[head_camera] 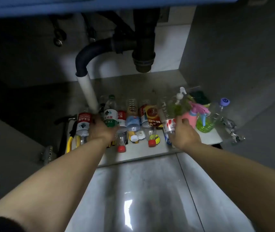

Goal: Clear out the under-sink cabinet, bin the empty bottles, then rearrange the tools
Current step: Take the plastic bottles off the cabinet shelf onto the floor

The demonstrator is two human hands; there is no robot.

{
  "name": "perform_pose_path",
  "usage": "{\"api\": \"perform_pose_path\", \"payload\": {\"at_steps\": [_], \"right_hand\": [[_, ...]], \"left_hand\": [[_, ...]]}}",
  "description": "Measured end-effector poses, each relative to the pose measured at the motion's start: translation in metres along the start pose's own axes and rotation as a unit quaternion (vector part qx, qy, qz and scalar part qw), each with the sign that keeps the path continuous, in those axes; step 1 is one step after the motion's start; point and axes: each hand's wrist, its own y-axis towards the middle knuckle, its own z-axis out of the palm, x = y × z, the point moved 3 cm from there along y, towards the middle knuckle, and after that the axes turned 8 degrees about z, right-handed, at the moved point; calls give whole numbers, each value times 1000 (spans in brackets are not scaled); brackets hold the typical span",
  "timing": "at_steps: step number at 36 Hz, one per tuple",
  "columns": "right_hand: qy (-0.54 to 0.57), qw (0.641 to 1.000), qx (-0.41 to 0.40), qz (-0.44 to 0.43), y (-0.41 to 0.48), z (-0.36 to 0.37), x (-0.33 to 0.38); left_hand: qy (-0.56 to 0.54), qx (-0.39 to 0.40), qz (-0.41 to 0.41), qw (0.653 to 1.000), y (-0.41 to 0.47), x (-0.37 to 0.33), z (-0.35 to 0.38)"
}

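1. While both bare arms reach into the under-sink cabinet [150, 154], the left hand [102, 130] sits low between a red-label bottle [83, 122] and a green-label bottle [110, 117]; its fingers are hidden, so its hold cannot be told.
2. The right hand [184, 133] lies over a clear red-and-white-label bottle [168, 123], fingers curved onto the label, thumb raised.
3. More bottles lie in a row on the cabinet floor between the hands, necks toward the front edge.
4. Yellow-handled pliers [69, 143] and a hammer [63, 138] lie at the far left.
5. A pink spray bottle [192, 117] and a green-liquid bottle [205, 123] stand just right of the right hand.
6. The black drain pipe [144, 47] hangs above.
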Motion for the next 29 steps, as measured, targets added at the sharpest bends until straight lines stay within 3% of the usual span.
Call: {"api": "perform_pose_path", "payload": {"at_steps": [9,21,29], "right_hand": [[-102,993,-27,56,29,26,18],[-17,996,5,88,35,28,11],[106,989,-41,91,8,26,3]], "left_hand": [[27,-16,-13,999,16,14,5],[-202,-38,-26,978,-31,14,-13],[-339,46,-67,937,-72,-2,-10]]}}
